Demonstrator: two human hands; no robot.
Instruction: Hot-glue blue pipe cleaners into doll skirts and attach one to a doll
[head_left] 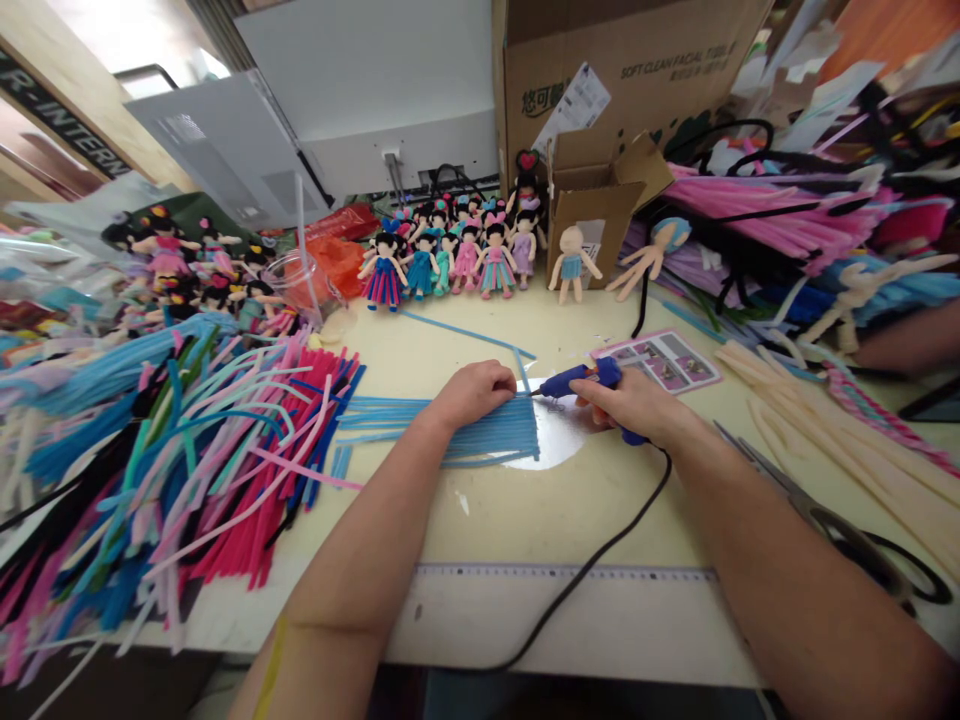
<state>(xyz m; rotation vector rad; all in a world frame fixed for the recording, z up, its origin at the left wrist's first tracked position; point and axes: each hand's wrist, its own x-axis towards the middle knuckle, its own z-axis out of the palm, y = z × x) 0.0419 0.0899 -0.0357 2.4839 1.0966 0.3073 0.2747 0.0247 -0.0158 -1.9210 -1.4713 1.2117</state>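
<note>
A row of blue pipe cleaners [487,438] lies side by side on the table, partly over a shiny silver patch [564,440]. My left hand [476,392] rests on the upper edge of the row, fingers curled in and closed on the pipe cleaners. In my right hand [630,400] is a blue hot glue gun [581,380], its nozzle pointing left at the row's top right corner. One strip runs across the row's right ends, its upper end sticking up past the nozzle. Another single blue pipe cleaner [469,335] lies behind.
Loose colored pipe cleaners [247,450] are heaped at left. Finished dolls [457,250] stand behind, beside a small cardboard box [592,205]. Scissors [817,510] and beige strips [847,430] lie at right. The gun's black cord [577,600] crosses a ruler [480,572] at the front.
</note>
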